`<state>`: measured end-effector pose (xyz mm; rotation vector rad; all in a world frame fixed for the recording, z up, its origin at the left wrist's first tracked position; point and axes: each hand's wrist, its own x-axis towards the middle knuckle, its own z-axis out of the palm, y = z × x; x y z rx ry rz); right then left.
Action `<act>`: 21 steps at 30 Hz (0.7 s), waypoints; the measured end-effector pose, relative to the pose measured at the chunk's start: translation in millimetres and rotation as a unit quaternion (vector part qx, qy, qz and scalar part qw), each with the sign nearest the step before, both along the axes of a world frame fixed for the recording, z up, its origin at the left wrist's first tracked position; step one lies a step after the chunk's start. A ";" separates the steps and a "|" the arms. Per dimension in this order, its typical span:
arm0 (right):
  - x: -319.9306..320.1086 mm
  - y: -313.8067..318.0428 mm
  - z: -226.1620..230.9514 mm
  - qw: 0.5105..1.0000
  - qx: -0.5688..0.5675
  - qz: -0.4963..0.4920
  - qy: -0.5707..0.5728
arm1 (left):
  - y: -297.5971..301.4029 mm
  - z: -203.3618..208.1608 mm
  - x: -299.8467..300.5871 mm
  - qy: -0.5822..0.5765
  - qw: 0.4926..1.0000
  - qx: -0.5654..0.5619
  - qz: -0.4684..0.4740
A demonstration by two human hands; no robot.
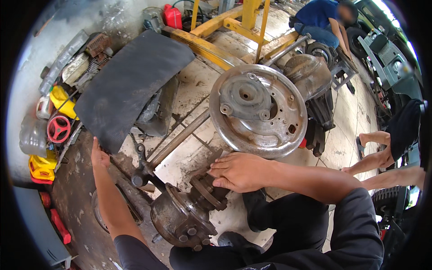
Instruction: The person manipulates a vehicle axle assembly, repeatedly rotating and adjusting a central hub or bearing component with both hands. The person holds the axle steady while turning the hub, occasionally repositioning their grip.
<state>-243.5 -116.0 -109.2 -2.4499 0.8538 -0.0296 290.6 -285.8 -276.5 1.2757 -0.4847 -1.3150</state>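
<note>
Stretched out at the left, my left hand (100,155) grips the lower corner of a large black rubber sheet (135,76), with one finger extended along its edge. The sheet lies over a dark metal casing (157,110). My right hand (240,172) is closed, fingers pressed together, just above the flange of a greasy axle knuckle (182,213). A dull grey-brown piece shows by its fingertips; I cannot make out what it is. Right behind that hand a round metal backing plate (258,139) with a hub stands tilted. A steel rod (182,139) runs from the knuckle's arm toward the plate.
A yellow steel frame (207,43) stands at the back. Old parts, yellow containers (63,101) and a red handwheel (58,128) line the left wall. At the far right a person in blue (315,15) crouches, and another person's bare legs (378,153) are near a vehicle.
</note>
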 end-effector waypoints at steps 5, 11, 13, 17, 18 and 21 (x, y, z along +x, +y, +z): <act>0.0 2.2 1.9 0.999 0.004 -0.020 -0.027 | -34.3 1.7 -21.2 -0.063 0.985 0.115 0.114; 1.8 5.0 -0.4 0.995 -0.052 -0.034 -0.075 | -32.0 16.4 -46.4 0.016 0.998 0.065 0.008; 11.3 19.8 1.5 0.989 -0.060 -0.042 -0.131 | -19.9 39.7 -44.3 0.001 0.999 0.035 0.016; 15.3 -2.3 -9.9 0.992 -0.115 -0.030 -0.039 | 7.1 113.6 -67.5 0.000 0.999 -0.038 0.025; 13.5 -3.8 -15.4 0.995 -0.093 -0.032 -0.013 | 13.3 133.6 -81.6 0.006 0.998 -0.051 0.024; 19.5 -17.2 28.5 0.974 0.201 -0.026 0.099 | 49.7 208.4 -77.1 0.015 0.996 -0.055 0.068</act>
